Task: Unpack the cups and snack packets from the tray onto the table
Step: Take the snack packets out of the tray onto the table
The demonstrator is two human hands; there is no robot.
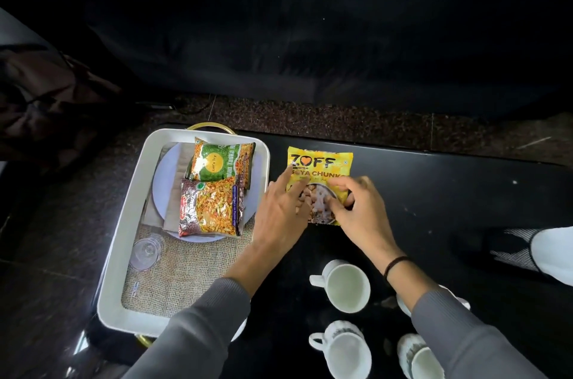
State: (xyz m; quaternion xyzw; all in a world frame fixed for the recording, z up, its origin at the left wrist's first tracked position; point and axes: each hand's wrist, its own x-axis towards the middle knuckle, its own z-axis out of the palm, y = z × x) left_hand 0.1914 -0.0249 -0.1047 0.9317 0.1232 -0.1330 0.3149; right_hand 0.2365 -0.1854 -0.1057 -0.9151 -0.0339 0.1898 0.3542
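A yellow soya chunks packet (pixel 319 161) lies flat on the black table (pixel 449 192), just right of the white tray (pixel 124 223). My left hand (pixel 280 214) rests on the packet's left side with the index finger stretched out. My right hand (pixel 356 208) grips its lower right part. In the tray, a green snack packet (pixel 221 161) and a maroon snack packet (pixel 209 208) lie on a white plate (pixel 164 183). White cups stand on the table near me: one (pixel 344 285) in the middle, another (pixel 344 350) below it, a third (pixel 418 357) at the right, and one more partly hidden under my right sleeve.
A clear glass lid (pixel 145 251) lies on burlap matting (pixel 186 270) inside the tray. The tray has gold handles (pixel 210 126) at its ends. A dark sofa (pixel 310 37) stands beyond the table. A foot in a striped shoe (pixel 514 248) is at the right.
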